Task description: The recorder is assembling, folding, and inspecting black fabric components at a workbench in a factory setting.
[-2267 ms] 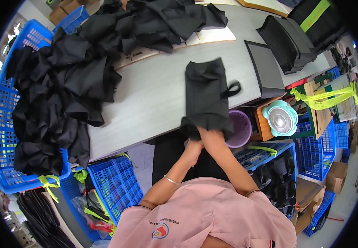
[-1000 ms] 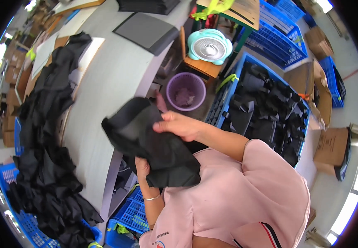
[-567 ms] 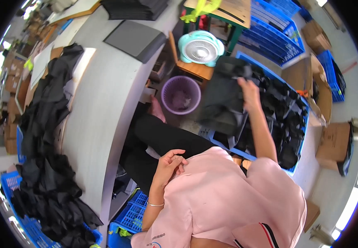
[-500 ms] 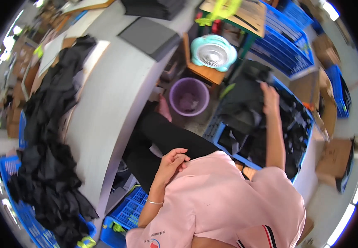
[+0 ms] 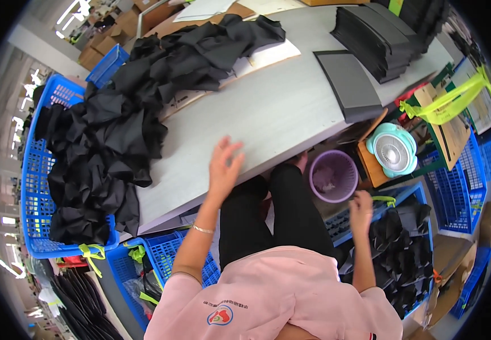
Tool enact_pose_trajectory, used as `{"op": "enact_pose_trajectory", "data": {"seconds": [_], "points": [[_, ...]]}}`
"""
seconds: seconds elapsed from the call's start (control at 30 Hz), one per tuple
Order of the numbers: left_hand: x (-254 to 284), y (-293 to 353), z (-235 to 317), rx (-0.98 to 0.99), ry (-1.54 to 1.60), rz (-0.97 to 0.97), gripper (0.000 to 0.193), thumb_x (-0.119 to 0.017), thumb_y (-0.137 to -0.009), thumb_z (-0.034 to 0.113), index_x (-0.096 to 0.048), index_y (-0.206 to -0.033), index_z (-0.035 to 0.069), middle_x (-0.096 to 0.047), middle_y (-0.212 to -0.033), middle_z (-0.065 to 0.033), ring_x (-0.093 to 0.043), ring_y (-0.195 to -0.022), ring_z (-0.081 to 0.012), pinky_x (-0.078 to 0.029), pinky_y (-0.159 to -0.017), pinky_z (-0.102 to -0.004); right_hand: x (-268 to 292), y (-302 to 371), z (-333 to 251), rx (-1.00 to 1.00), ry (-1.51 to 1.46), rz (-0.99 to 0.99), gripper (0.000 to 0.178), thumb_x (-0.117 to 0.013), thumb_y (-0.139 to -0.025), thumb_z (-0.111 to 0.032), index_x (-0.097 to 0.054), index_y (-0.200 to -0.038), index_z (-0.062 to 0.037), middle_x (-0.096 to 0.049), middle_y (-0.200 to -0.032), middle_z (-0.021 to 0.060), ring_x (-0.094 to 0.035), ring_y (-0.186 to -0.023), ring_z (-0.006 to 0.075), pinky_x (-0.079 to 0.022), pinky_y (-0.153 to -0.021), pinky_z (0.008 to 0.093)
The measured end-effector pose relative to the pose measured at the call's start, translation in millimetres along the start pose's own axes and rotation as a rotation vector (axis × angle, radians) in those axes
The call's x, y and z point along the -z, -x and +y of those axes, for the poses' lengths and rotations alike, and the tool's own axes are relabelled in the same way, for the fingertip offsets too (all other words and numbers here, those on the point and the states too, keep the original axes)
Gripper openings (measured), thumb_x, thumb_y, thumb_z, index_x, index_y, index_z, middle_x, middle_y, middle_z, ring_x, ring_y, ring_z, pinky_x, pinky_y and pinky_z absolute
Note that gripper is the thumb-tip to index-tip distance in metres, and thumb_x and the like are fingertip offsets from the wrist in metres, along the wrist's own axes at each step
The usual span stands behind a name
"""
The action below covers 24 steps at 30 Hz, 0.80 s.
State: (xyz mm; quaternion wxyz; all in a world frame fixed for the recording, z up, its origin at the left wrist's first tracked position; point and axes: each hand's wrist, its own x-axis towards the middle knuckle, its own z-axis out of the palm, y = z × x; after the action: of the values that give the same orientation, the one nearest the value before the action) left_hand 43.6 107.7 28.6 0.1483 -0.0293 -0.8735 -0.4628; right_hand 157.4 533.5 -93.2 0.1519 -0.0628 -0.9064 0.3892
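Left hand (image 5: 224, 170) has moved over the table (image 5: 273, 116), spread, empty; right hand (image 5: 361, 211) has left the blue crate (image 5: 430, 249), fingers loose, empty. I judge one deposit complete: black fabric pieces (image 5: 398, 249) lie inside.

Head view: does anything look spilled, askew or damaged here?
Nothing looks clearly damaged or spilled. The untidiest thing is the black cloth, heaped loosely across the table and over the blue basket at left, unlike the neat dark stack at upper right. It may just be loose pieces.
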Motion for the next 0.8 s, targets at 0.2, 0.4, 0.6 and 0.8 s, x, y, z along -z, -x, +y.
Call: {"op": "enact_pose_trajectory", "data": {"seconds": [0.2,0.4,0.6,0.8], "points": [[80.0,-116.4,-75.2,-0.279,-0.628,0.288,0.033,-0.069,-0.084,0.014,-0.069,-0.116,0.005,-0.028,-0.157,-0.0203,-0.026,-0.141,-0.0492,-0.025,-0.116,-0.0516,-62.4,15.1,-142.6,0.35,0.039,-0.403,0.04,-0.064,-0.087,-0.002,-0.056,-0.126,-0.0029,-0.042,-0.146,0.0196,-0.056,-0.122,0.0357,-0.05,-0.097,0.0396],[122.1,-163.0,-86.9,-0.308,-0.886,0.275,0.033,-0.073,-0.08,0.011,-0.07,-0.112,0.001,-0.056,-0.137,-0.0118,-0.04,-0.136,-0.0354,-0.032,-0.111,-0.0462,-64.1,12.4,-154.4,0.377,0.049,-0.482,0.037,-0.064,-0.088,-0.003,-0.058,-0.125,-0.0017,-0.041,-0.147,0.0182,-0.057,-0.122,0.0334,-0.051,-0.096,0.0396],[110.2,-117.8,14.6,-0.069,-0.141,0.394,0.032,-0.076,-0.083,0.011,-0.068,-0.108,-0.007,-0.07,-0.108,-0.0071,-0.066,-0.096,-0.0216,-0.05,-0.088,-0.0285,-59.5,-10.0,-161.3,0.375,0.131,-0.388,0.038,-0.063,-0.091,-0.006,-0.056,-0.128,-0.0024,-0.042,-0.147,0.0169,-0.061,-0.116,0.0322,-0.054,-0.089,0.0384],[76.4,-35.3,18.3,0.405,1.0,0.608,0.03,-0.067,-0.092,0.008,-0.065,-0.121,-0.001,-0.069,-0.099,-0.002,-0.062,-0.078,-0.0069,-0.049,-0.072,-0.0202,-80.0,-20.4,-212.4,0.28,-0.31,-0.402,0.065,-0.068,-0.087,0.001,-0.039,-0.145,-0.0029,-0.038,-0.149,0.0176,-0.061,-0.117,0.03,-0.054,-0.088,0.0351]]}}
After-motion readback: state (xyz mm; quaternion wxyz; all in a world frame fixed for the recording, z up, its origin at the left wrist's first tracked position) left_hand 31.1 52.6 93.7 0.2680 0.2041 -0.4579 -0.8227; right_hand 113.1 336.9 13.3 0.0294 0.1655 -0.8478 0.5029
